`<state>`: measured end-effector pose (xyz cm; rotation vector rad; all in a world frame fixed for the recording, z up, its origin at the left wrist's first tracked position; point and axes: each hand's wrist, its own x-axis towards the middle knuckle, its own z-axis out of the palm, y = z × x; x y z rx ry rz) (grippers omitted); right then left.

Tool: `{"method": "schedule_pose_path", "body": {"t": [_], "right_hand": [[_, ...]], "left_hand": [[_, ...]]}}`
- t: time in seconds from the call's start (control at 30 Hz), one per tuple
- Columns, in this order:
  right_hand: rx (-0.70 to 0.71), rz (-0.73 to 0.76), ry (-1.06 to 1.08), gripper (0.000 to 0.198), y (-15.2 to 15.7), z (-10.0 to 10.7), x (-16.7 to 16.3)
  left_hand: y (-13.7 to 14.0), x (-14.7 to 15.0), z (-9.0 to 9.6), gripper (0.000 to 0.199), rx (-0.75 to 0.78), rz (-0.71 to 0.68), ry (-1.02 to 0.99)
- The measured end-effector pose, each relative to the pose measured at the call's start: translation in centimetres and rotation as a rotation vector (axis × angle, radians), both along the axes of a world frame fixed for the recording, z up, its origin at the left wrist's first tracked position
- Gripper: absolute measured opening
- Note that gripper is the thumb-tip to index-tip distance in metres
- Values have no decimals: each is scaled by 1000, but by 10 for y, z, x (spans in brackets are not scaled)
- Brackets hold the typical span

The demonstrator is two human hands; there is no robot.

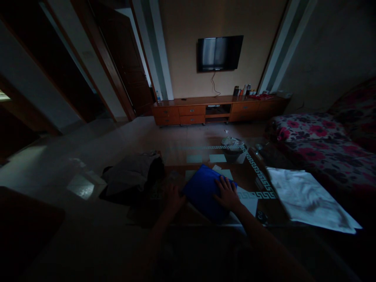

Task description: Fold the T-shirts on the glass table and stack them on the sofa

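A flat, bright blue folded cloth [202, 190] lies on the glass-topped coffee table [264, 213], set at an angle. My right hand [227, 192] rests on its right part, palm down with the fingers spread. At its left corner, my left hand [173, 197] has its fingers curled in and pinching the edge; dim light hides the fingertips. From beneath the blue cloth a white sheet-like piece [249, 201] sticks out on the right. A dark round object [261, 216] sits beside that white piece.
Grey and black clothes [132, 172] are heaped at the table's left end. White folded fabric [311, 197] lies at the right, near the floral sofa [311, 127]. A bin-like container [235, 150] stands beyond the table. Farther back are a wooden TV cabinet [217, 111] and a wall television [220, 53].
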<state>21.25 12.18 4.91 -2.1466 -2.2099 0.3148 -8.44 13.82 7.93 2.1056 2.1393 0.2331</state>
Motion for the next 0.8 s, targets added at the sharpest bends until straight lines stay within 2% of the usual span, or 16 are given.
{"method": "schedule_pose_path", "body": {"t": [0.1, 0.23, 0.4, 0.53, 0.63, 0.8], "right_hand": [[-21, -87, -7, 83, -2, 2, -10], [-74, -180, 39, 81, -7, 5, -22], [-48, -113, 39, 80, -5, 1, -13], [-7, -27, 38, 79, 1, 0, 1], [35, 4, 26, 77, 4, 3, 5], [65, -91, -38, 77, 1, 10, -9]], "left_hand": [[0, 11, 0, 34, -22, 28, -6], [4, 18, -1, 29, -49, 51, -32], [3, 12, -7, 29, -54, 49, 11], [-4, 6, -16, 52, -46, 3, 39], [-7, -1, -18, 69, -22, -201, -12], [-4, -9, -7, 95, -15, -778, -90]]}}
